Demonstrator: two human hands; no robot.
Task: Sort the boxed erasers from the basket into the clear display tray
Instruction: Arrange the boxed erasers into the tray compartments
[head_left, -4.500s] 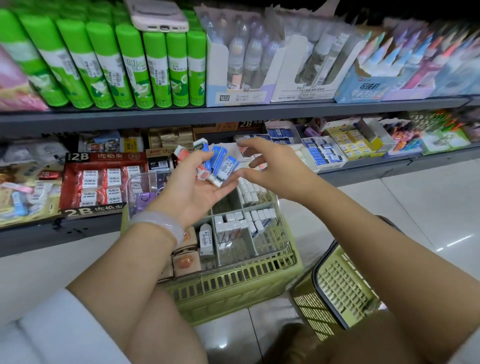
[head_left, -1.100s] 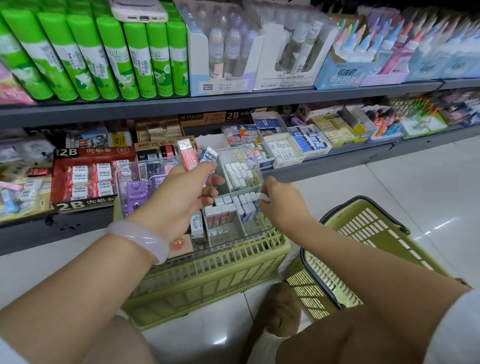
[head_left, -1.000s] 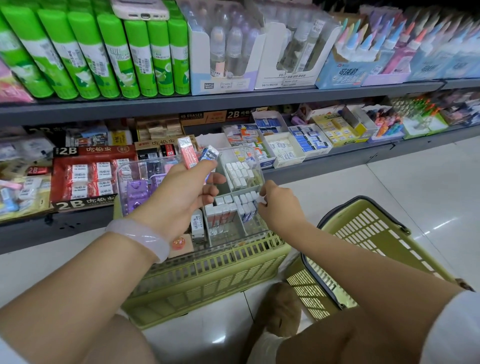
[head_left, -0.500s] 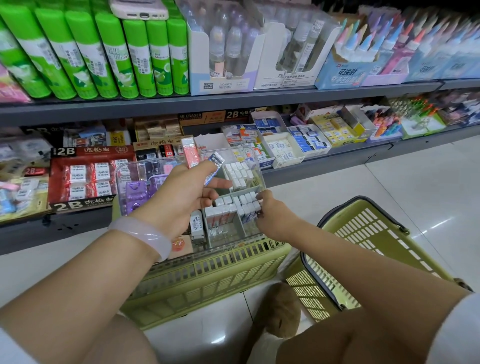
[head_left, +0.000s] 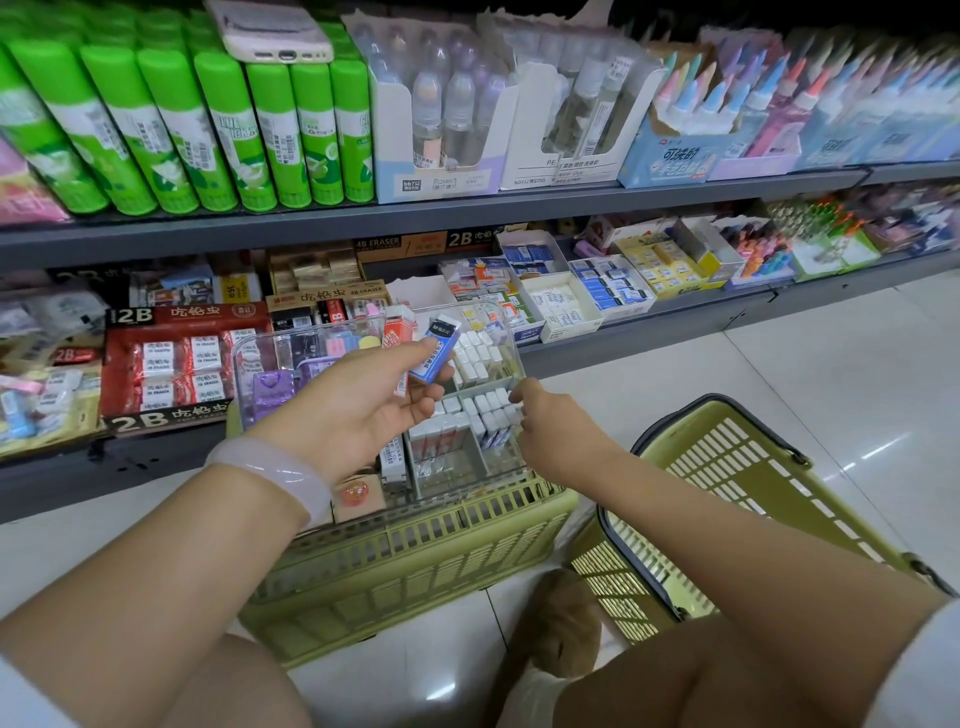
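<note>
From the head camera I see my left hand (head_left: 358, 400) palm-up over the clear display tray (head_left: 498, 322), thumb and fingers pinching a blue boxed eraser (head_left: 435, 349); a red-and-white boxed eraser (head_left: 396, 328) stands just behind that thumb, in the same grasp as far as I can tell. A pale bangle (head_left: 275, 467) rings the wrist.

My right hand (head_left: 550, 431) sits just right of the left one, at the tray's near right compartment, fingers curled down against the row of white-and-blue erasers (head_left: 493, 415) standing there. I cannot tell whether it actually grips one.

Beyond both hands, the tray's far compartment holds more small white erasers (head_left: 475, 353). The tray rests on top of a green basket (head_left: 415, 551) directly under my hands. A second green basket (head_left: 727, 478) lies tilted on the floor beneath my right forearm. Past my fingertips the shelf (head_left: 467, 213) carries green glue sticks (head_left: 218, 124).
</note>
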